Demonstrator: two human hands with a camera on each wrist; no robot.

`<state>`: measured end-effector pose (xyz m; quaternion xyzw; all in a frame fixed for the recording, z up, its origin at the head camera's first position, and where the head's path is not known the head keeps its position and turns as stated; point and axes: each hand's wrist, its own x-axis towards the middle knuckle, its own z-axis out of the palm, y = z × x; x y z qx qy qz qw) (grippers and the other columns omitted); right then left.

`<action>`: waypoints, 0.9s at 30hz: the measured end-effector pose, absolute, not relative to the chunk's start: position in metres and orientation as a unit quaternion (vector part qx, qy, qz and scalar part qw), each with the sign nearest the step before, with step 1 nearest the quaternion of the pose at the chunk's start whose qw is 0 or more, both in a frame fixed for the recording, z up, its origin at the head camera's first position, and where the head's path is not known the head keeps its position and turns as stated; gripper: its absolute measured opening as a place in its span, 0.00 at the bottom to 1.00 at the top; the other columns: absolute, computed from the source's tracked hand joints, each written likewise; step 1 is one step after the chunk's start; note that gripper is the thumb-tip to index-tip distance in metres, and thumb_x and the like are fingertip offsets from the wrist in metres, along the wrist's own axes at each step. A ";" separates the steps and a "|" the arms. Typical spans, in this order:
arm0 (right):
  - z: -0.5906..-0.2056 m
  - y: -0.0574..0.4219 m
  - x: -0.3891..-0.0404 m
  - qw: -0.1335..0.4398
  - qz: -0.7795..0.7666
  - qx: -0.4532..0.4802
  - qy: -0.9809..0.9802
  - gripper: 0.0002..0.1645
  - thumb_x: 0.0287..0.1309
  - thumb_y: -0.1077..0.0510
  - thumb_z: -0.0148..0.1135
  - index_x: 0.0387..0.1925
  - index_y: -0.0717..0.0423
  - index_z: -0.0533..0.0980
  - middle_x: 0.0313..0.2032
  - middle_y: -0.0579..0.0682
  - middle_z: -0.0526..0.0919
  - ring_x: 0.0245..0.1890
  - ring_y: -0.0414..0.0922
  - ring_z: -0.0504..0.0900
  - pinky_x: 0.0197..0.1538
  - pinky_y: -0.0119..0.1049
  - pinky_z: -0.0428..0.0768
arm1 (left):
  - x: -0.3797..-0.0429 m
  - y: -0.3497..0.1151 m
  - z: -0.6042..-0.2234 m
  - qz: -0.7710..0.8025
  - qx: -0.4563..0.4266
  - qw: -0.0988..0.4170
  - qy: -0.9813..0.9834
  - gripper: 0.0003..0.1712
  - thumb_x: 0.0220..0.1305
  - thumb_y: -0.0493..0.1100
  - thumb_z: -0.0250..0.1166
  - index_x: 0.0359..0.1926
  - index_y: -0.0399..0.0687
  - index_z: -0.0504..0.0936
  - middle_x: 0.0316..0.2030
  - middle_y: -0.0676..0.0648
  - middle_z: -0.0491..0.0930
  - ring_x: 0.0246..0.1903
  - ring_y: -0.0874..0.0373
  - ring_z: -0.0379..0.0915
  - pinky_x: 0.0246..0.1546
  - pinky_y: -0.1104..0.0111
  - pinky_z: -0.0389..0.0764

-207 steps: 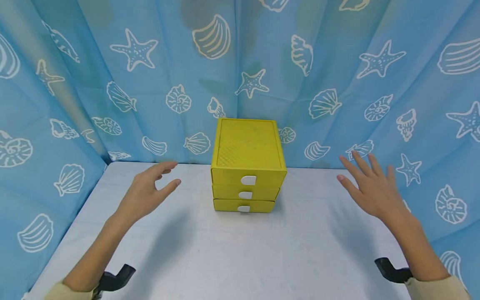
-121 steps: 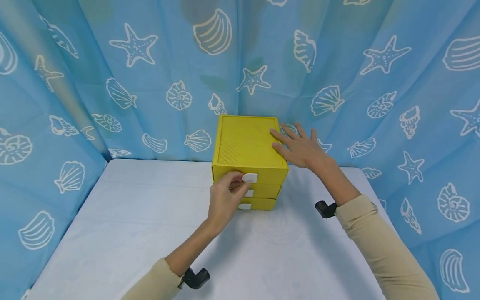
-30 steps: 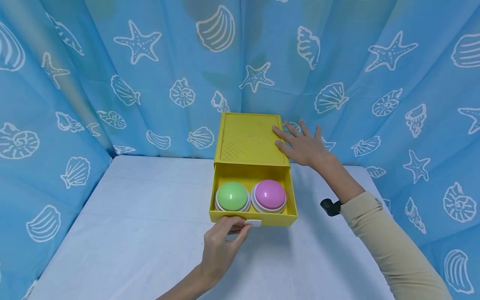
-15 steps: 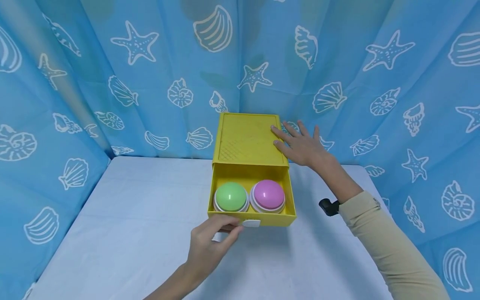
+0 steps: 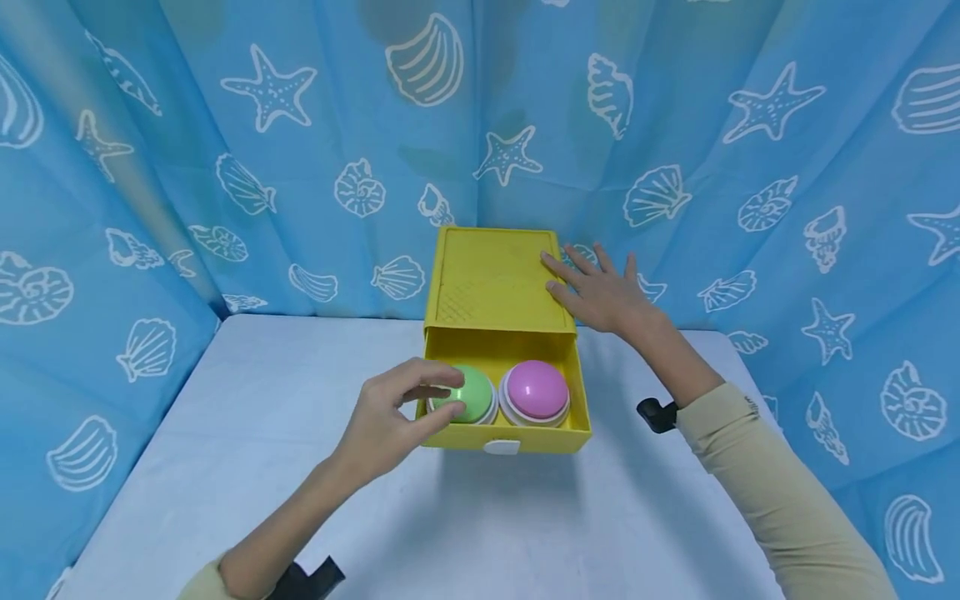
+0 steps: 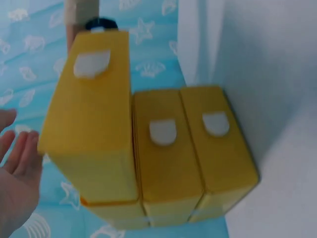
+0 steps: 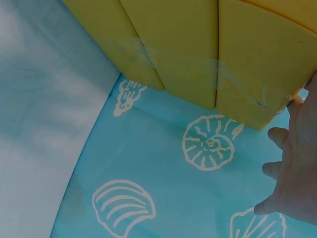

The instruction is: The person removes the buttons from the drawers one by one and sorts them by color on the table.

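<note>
A yellow three-drawer box (image 5: 495,279) stands against the curtain, its top drawer (image 5: 543,441) pulled out. Inside the drawer sit a green dome (image 5: 477,395) and a pink dome (image 5: 537,389), each on a white base. My left hand (image 5: 378,417) hovers at the left of the green dome, thumb and fingers parted around its near side; whether they touch it is hard to tell. In the left wrist view, this hand (image 6: 20,183) appears beside the raised drawer front. My right hand (image 5: 611,298), fingers spread, rests on the box's top right edge.
White tabs mark the drawer fronts, such as the top one (image 5: 502,447); the two lower drawers (image 6: 166,173) are closed. A white cloth (image 5: 300,400) covers the table. Behind hangs a blue curtain (image 5: 315,167) with shell and starfish prints.
The top drawer was pulled out by its tab, revealing the domes. My left hand has since let go of the tab and moved up to the green dome. The right hand stays on the box.
</note>
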<state>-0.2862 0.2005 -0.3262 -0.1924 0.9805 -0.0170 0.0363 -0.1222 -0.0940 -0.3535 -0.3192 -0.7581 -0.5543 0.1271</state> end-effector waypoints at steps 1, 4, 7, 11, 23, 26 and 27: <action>-0.327 0.200 -0.287 0.036 -0.019 -0.192 0.981 0.38 0.61 0.28 0.20 0.70 0.32 0.38 0.71 0.50 0.38 0.67 0.60 0.29 0.55 0.69 0.23 | -0.127 -0.096 -0.352 -0.551 -0.320 0.106 -0.763 0.19 0.52 0.37 0.69 0.46 0.45 0.78 0.42 0.48 0.79 0.43 0.56 0.76 0.41 0.62 0.80; -0.328 0.200 -0.288 0.038 -0.021 -0.191 0.981 0.38 0.61 0.28 0.20 0.70 0.31 0.38 0.71 0.49 0.38 0.67 0.59 0.29 0.56 0.69 0.23 | -0.142 -0.101 -0.347 -0.529 -0.321 0.040 -0.784 0.23 0.53 0.40 0.69 0.51 0.46 0.76 0.47 0.47 0.77 0.48 0.59 0.72 0.46 0.61 0.77; -0.327 0.199 -0.287 0.038 -0.022 -0.193 0.980 0.37 0.61 0.28 0.20 0.70 0.31 0.38 0.71 0.50 0.38 0.67 0.60 0.29 0.55 0.69 0.23 | -0.156 -0.105 -0.343 -0.496 -0.328 -0.014 -0.804 0.28 0.52 0.43 0.70 0.55 0.48 0.73 0.51 0.48 0.74 0.51 0.59 0.70 0.49 0.62 0.75; -0.327 0.200 -0.287 0.036 -0.019 -0.192 0.980 0.38 0.61 0.28 0.20 0.70 0.32 0.38 0.71 0.50 0.38 0.67 0.60 0.29 0.56 0.69 0.24 | -0.169 -0.106 -0.340 -0.427 -0.347 -0.061 -0.832 0.34 0.51 0.46 0.71 0.59 0.47 0.70 0.54 0.49 0.72 0.53 0.59 0.68 0.50 0.64 0.74; -0.327 0.201 -0.287 0.033 -0.022 -0.195 0.980 0.37 0.62 0.29 0.21 0.70 0.31 0.38 0.71 0.49 0.38 0.68 0.60 0.31 0.56 0.70 0.25 | -0.180 -0.095 -0.327 -0.252 -0.350 -0.136 -0.892 0.44 0.45 0.55 0.73 0.63 0.49 0.66 0.52 0.55 0.70 0.48 0.63 0.64 0.43 0.73 0.74; -0.327 0.201 -0.287 0.033 -0.026 -0.196 0.980 0.37 0.62 0.29 0.21 0.70 0.32 0.39 0.71 0.49 0.38 0.68 0.60 0.31 0.56 0.70 0.26 | -0.179 -0.092 -0.325 -0.220 -0.351 -0.144 -0.899 0.43 0.46 0.54 0.73 0.62 0.50 0.66 0.51 0.56 0.70 0.48 0.63 0.64 0.43 0.72 0.74; -0.328 0.201 -0.287 0.032 -0.027 -0.197 0.980 0.37 0.62 0.29 0.21 0.70 0.32 0.39 0.71 0.49 0.38 0.68 0.60 0.32 0.56 0.70 0.26 | -0.179 -0.091 -0.324 -0.210 -0.352 -0.147 -0.900 0.43 0.46 0.54 0.73 0.62 0.50 0.66 0.51 0.56 0.70 0.48 0.62 0.64 0.44 0.72 0.74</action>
